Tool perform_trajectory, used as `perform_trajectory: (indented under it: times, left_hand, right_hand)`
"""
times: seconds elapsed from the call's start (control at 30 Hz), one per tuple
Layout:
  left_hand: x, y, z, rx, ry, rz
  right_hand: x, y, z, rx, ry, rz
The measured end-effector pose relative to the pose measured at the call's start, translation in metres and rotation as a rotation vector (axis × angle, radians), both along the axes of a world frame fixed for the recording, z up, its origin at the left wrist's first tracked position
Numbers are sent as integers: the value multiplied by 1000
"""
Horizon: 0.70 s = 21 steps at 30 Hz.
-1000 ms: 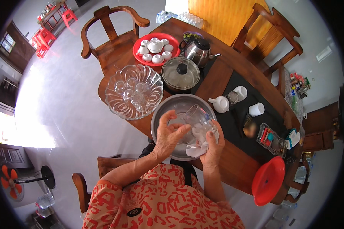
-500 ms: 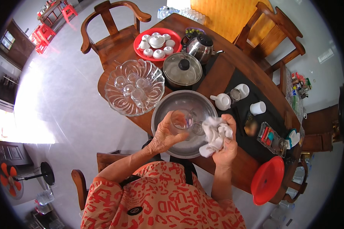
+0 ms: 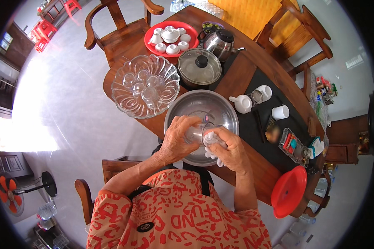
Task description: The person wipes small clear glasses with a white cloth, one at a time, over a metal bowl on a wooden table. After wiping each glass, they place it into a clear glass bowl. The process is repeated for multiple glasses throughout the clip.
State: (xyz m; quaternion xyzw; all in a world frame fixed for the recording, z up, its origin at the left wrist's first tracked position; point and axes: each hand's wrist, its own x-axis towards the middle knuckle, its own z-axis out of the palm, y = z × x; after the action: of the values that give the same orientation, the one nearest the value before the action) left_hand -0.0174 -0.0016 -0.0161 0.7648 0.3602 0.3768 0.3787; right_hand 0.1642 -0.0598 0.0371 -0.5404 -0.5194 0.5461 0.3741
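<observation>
Gripping a glass (image 3: 194,135) with the left hand (image 3: 175,140), holding a cloth (image 3: 212,140) against it with the right hand (image 3: 232,149), mid-frame.

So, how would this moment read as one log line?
left hand: holds glass | right hand: holds cloth against glass | beneath: basin

The table (image 3: 236,79) is brown wood with a black strip (image 3: 248,128). Along the near edge, left to right, sit a glass bowl (image 3: 121,95), a metal bowl (image 3: 227,110) and a red bowl (image 3: 283,199). A red tray (image 3: 193,34) is by the left edge, a white cup (image 3: 280,112) on the strip
</observation>
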Motion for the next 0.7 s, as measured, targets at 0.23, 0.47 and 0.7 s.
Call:
perform_trajectory:
  times: [0.23, 0.47, 0.7]
  left_hand:
    - [-3, -2, 3, 20, 30, -61]
    - [1, -6, 3, -83, 17, -54]
    - [-4, 0, 7, 111, 127, 6]
  right_hand:
    - [2, 0, -7, 261, -300, -3]
    - [-12, 11, -9, 699, -591, -279]
    - [10, 5, -5, 380, -503, 83]
